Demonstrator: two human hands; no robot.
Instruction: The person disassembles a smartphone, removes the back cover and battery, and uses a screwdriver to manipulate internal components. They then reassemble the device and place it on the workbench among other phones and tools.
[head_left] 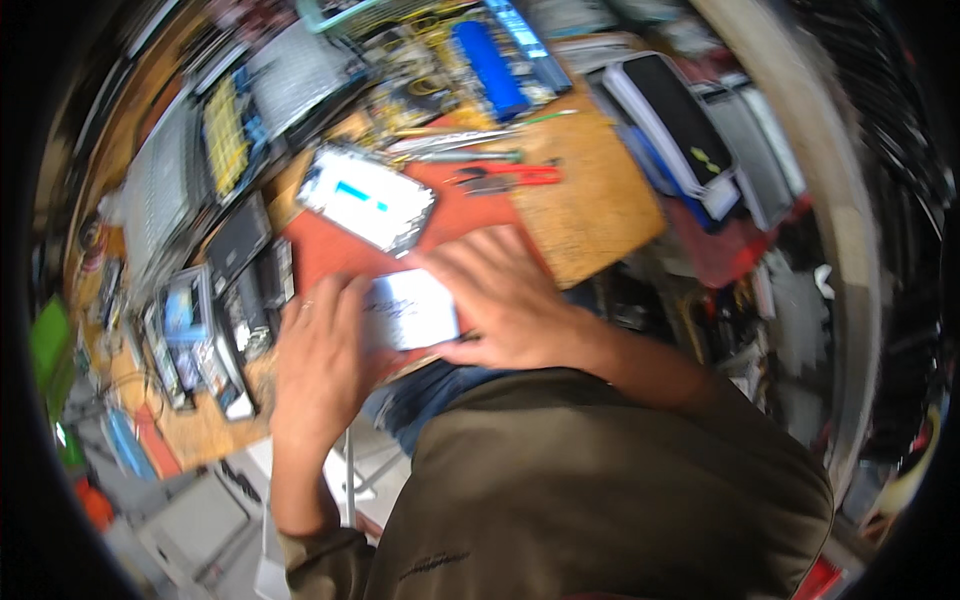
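Note:
Between my two hands, at the near edge of a red-orange mat (330,244), is a flat white rectangular piece with dark print (412,308). My left hand (325,350) grips its left side, with the fingers bent over it. At the right side my right hand (510,300) holds it between thumb and fingers. Blur leaves it unclear whether the piece is a box, a battery or a lit screen. Just beyond my hands, a tablet-like panel with a white face and a blue patch (368,198) lies tilted on the mat.
Right of the panel lie a screwdriver (468,156) and a red-handled tool (530,176). A blue cylinder (490,70) and cluttered parts are at the back. Stacked devices (195,325) and bubble-wrapped packs (165,190) crowd the left. A black-and-white case (670,120) sits at the right.

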